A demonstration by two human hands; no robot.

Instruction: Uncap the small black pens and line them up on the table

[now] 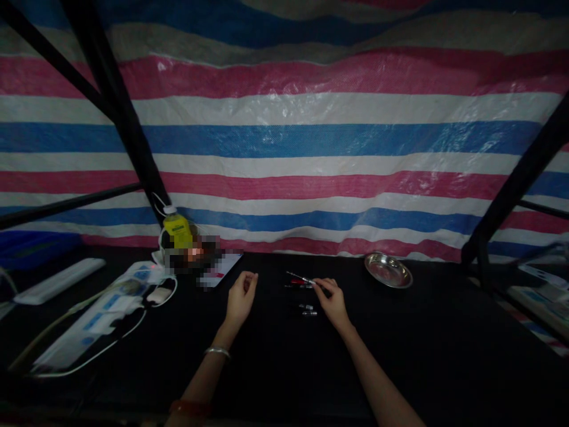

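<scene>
While the left hand point(240, 298) hangs loosely curled and empty, the right hand point(331, 300) pinches a thin metal probe point(300, 277), its long axis slanting up-left away from the grip.

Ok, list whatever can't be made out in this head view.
- Thin tool at the right hand: too small and dark to identify.
- Small parts on the black table: too tiny to name.
- Left hand: curled, contents hidden by its fingers.
- Area beside the yellow bottle: pixelated out.
- Devices at left: dim, partly cut off by shadow.

Small parts point(307, 309) too dim to identify; pixelated patch point(195, 261) perhaps a phone.
</scene>
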